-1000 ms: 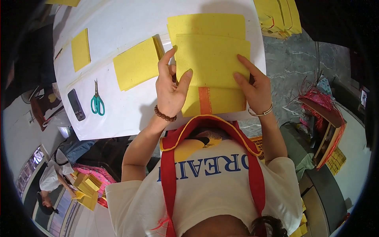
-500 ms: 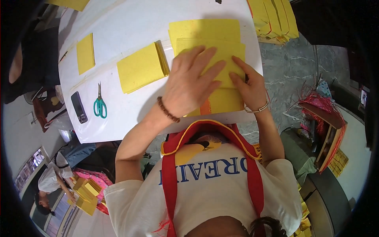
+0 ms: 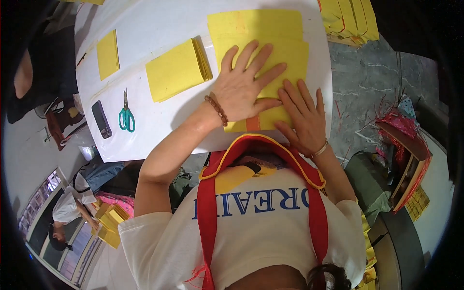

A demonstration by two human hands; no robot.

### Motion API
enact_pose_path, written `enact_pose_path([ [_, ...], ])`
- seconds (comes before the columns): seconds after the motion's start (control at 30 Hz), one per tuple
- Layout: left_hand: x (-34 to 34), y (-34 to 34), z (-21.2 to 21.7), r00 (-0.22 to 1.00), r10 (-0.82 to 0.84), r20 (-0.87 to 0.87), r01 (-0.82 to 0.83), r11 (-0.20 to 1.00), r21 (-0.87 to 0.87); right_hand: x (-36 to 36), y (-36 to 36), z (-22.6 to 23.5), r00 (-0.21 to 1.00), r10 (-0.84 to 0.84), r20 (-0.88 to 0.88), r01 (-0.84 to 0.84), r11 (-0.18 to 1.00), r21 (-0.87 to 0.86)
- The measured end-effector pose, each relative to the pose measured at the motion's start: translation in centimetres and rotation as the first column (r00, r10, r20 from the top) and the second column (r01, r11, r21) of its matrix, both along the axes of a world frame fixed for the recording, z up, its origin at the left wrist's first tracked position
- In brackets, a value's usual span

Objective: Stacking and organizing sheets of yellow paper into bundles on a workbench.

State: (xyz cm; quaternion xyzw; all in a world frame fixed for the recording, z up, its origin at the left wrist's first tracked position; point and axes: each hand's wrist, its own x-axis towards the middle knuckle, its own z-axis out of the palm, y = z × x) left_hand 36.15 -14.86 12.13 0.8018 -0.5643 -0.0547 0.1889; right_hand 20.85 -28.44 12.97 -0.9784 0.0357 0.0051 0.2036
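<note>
Sheets of yellow paper (image 3: 282,54) lie overlapped near the table's right edge, with an orange patch on their near part. My left hand (image 3: 247,87) rests on them, palm down and fingers spread. Close beside it, my right hand (image 3: 304,113) lies flat over their near right part, its fingers stretched out. Both hands hide some of the paper. To the left of my left hand sits a folded stack of yellow paper (image 3: 176,70). Farther left are a smaller folded yellow piece (image 3: 107,55), scissors (image 3: 126,118) with teal handles and a dark phone (image 3: 101,120).
The white-covered table (image 3: 140,140) ends just in front of my body. Yellow bundles (image 3: 348,19) stand beyond its far right corner. Red stringy material (image 3: 403,125) hangs on a wooden piece at right. Another person (image 3: 67,210) handles yellow paper at lower left.
My right hand has slid from the paper's right side toward its near edge, and its fingers have straightened. My left hand's fingers are spread wider. The whole view has shifted slightly.
</note>
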Motion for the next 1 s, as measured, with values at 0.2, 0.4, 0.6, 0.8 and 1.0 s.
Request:
enact_pose_path([
  [0.2,0.1,0.3,0.6,0.998,-0.029,0.047,0.032,0.998,-0.050,-0.7,-0.2,-1.1,0.999,-0.031,0.037,0.027,0.995,0.095],
  [0.4,-1.5,0.1,0.5,0.824,-0.187,0.534,0.227,0.974,-0.008,0.1,-2.4,-0.1,0.991,-0.080,0.105,0.007,0.827,0.563],
  [0.6,-1.5,0.5,0.2,0.937,-0.092,0.337,0.157,0.973,-0.170,-0.7,-1.8,0.7,0.866,-0.178,0.468,0.004,0.937,0.349],
  [0.8,3.0,5.8,2.9,0.904,0.254,0.345,-0.007,0.814,-0.581,-0.6,-1.0,0.3,0.910,-0.115,0.399,-0.055,0.919,0.390],
  [1.0,5.6,14.4,-1.6,0.722,0.361,0.590,-0.244,0.931,-0.271,-0.8,-0.4,-1.1,0.957,0.058,0.284,-0.114,0.976,0.187],
])
